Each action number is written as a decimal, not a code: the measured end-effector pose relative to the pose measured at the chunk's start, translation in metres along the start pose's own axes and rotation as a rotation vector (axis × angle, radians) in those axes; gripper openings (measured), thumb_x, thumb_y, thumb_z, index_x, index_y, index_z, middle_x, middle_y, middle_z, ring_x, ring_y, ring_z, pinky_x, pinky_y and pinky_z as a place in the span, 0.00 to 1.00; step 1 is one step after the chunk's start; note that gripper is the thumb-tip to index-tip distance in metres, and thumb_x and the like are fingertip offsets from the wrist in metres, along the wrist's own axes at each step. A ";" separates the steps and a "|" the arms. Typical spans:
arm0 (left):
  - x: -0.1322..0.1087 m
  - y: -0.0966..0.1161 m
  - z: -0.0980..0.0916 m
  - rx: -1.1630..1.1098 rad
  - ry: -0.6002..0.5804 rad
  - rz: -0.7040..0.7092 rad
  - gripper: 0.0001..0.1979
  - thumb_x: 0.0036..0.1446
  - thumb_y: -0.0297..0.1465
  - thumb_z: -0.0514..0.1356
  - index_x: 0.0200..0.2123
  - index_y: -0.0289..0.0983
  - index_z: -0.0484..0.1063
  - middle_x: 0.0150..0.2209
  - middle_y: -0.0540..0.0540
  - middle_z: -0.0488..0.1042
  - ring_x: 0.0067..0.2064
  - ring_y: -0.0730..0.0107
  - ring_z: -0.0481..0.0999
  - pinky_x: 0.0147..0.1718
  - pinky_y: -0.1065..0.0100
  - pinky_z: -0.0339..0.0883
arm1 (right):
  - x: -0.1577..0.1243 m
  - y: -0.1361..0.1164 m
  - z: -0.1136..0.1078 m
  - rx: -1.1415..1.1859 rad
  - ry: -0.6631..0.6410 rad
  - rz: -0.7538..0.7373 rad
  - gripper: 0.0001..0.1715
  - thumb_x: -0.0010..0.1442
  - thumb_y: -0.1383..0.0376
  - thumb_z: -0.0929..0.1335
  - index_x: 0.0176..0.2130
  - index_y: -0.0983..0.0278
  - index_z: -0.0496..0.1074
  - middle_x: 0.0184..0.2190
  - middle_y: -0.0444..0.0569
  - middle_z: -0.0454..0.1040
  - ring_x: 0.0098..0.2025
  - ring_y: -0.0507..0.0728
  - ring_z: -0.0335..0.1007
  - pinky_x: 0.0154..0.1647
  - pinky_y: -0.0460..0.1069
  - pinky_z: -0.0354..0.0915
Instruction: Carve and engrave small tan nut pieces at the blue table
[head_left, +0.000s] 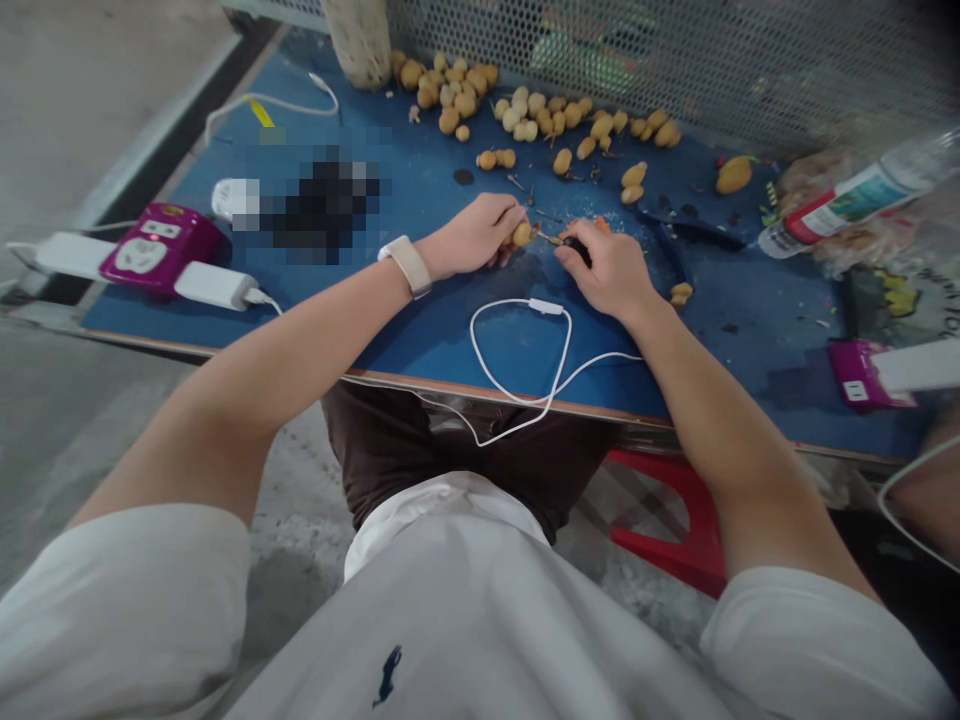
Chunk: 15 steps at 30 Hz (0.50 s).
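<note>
Facing the blue desk [420, 330], you have one red stool [705, 530] below, partly hidden by the desk and your right arm. One bottle [862, 200] tips sideways at the right, its far end cut off. The pale tub [358, 40] at the back is cut off at the top, its contents hard to make out. A dark thing [322, 205] at the left is blurred into blocks. Two purple sockets stand at either side, one left [161, 250], one right [855, 375]. Your left hand [480, 232] grips one gourd [523, 234], partly covered by its fingers, above the desk's middle. Your right hand [611, 265] grasps one tool [576, 248], its handle mostly hidden; whether the tip touches the gourd, you cannot tell. The back gourds [454, 90] overlap too much to count.
</note>
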<state>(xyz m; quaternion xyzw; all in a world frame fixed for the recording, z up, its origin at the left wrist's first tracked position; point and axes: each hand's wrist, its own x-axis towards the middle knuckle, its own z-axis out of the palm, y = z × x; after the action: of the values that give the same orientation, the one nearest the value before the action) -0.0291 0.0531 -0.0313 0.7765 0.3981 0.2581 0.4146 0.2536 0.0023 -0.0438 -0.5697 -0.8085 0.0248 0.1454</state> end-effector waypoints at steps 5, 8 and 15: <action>-0.003 0.006 0.000 -0.010 0.008 -0.018 0.21 0.96 0.43 0.54 0.46 0.42 0.75 0.33 0.46 0.77 0.32 0.67 0.76 0.37 0.66 0.69 | 0.000 -0.002 -0.001 -0.015 -0.018 0.025 0.57 0.86 0.22 0.54 0.74 0.55 0.86 0.55 0.64 0.94 0.61 0.84 0.92 0.65 0.73 0.81; -0.002 0.008 0.001 0.003 0.008 -0.038 0.20 0.95 0.39 0.53 0.47 0.41 0.76 0.33 0.45 0.77 0.33 0.66 0.77 0.38 0.65 0.70 | 0.000 0.004 0.002 0.024 0.020 -0.021 0.56 0.86 0.23 0.54 0.74 0.54 0.86 0.53 0.62 0.94 0.60 0.83 0.91 0.65 0.74 0.81; -0.001 0.007 0.002 0.002 0.015 -0.022 0.21 0.96 0.37 0.53 0.43 0.41 0.73 0.34 0.46 0.78 0.31 0.69 0.77 0.38 0.66 0.68 | 0.000 0.010 0.008 0.013 0.048 -0.038 0.57 0.86 0.23 0.53 0.72 0.55 0.86 0.53 0.63 0.95 0.60 0.83 0.92 0.62 0.72 0.81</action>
<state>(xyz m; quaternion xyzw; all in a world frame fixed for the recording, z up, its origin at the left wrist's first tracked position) -0.0251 0.0484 -0.0263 0.7706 0.4101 0.2587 0.4137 0.2611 0.0073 -0.0532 -0.5538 -0.8152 0.0137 0.1692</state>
